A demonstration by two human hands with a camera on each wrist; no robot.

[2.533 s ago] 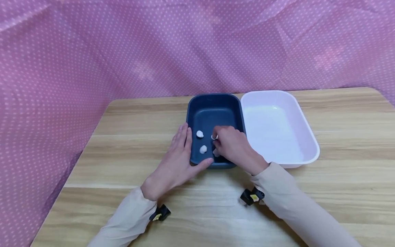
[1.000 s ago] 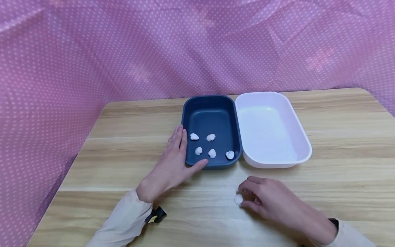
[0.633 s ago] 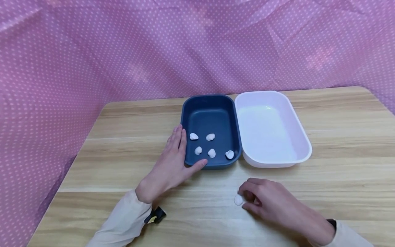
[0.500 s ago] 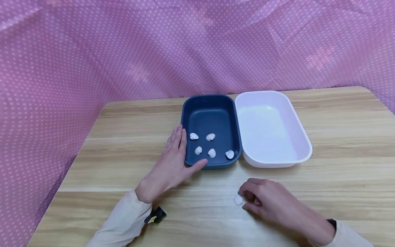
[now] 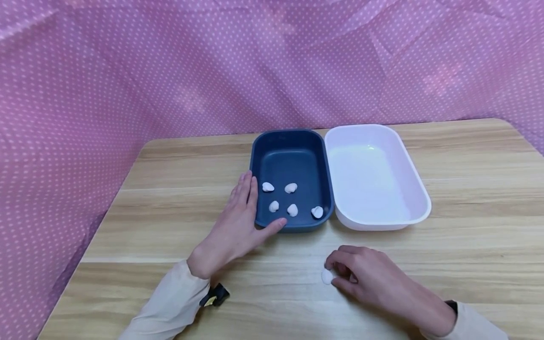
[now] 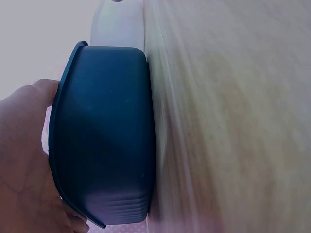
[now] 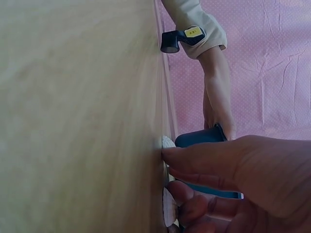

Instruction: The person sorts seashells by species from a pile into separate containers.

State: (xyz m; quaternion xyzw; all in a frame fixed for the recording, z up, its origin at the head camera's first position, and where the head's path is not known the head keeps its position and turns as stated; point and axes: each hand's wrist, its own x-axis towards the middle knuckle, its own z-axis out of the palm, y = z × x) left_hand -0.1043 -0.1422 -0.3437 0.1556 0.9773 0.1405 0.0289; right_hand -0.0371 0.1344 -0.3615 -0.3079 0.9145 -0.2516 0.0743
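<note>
Fingers straight, my left hand (image 5: 233, 230) rests against the navy tub (image 5: 293, 163) at centre, five shells (image 5: 292, 210) inside; my right hand (image 5: 376, 278) curls, thumb and forefinger pinching a white seashell (image 5: 326, 277), lower right of centre. I judge I'm grasping it; next calls for a steady lift.

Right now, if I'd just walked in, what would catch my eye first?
Probably the pink dotted cloth filling the background behind the table. Next, the white shells, five of them, in the near part of the blue tub, with the left hand at its near left corner and the white tub on its right. Nearer you, the right hand has its fingertips at another shell.
</note>
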